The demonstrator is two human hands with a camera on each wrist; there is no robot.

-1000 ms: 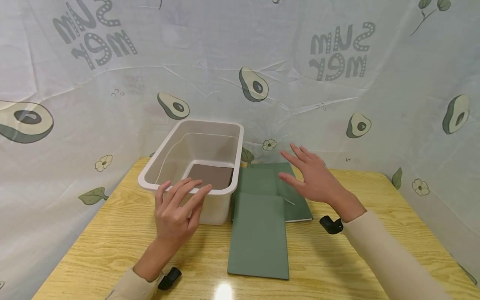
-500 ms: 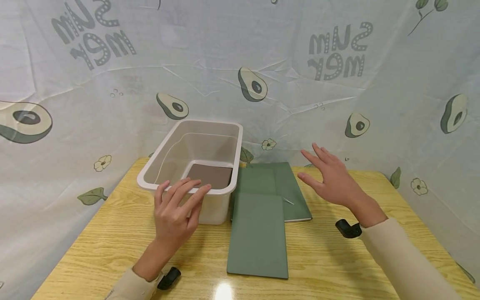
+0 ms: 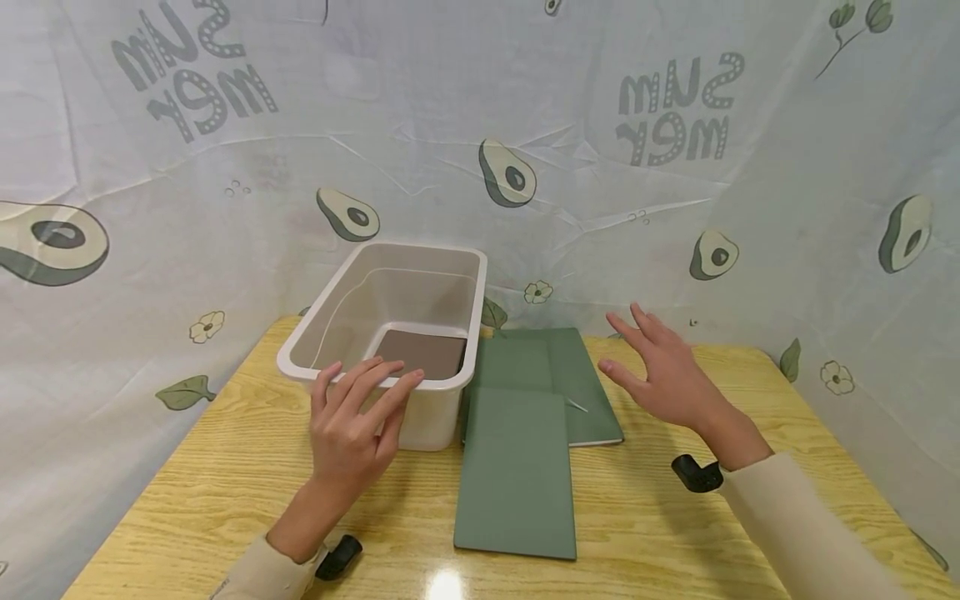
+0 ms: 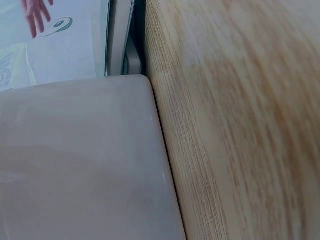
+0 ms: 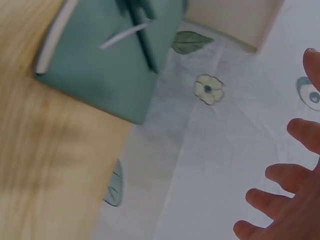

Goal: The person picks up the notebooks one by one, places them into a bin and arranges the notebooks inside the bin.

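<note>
A white plastic bin (image 3: pixel 431 421) stands on the table's left half, with a flat brown panel (image 3: pixel 420 353) lying at its bottom. My left hand (image 3: pixel 351 425) rests at the bin's near rim, fingers spread and slightly bent, fingertips right at the edge. Beside the bin, a green notebook (image 3: pixel 592 392) with a white page edge lies flat. A second green cover (image 3: pixel 517 483) overlaps it and reaches toward the front. From between them pokes a thin white strip (image 3: pixel 576 405). My right hand (image 3: pixel 663 375) hovers to the right of the notebook, fingers spread, holding nothing.
The wooden table (image 3: pixel 645 517) runs under everything. Behind it and at both sides hangs a pale cloth (image 3: pixel 420 100) printed with avocados and lettering. Black wrist cameras sit on both wrists. The bin's wall (image 4: pixel 80 160) fills much of the left wrist view.
My right hand has moved to the right, away from over the notebook, and lowered slightly in view. The left hand, bin and green notebooks stay where they were.
</note>
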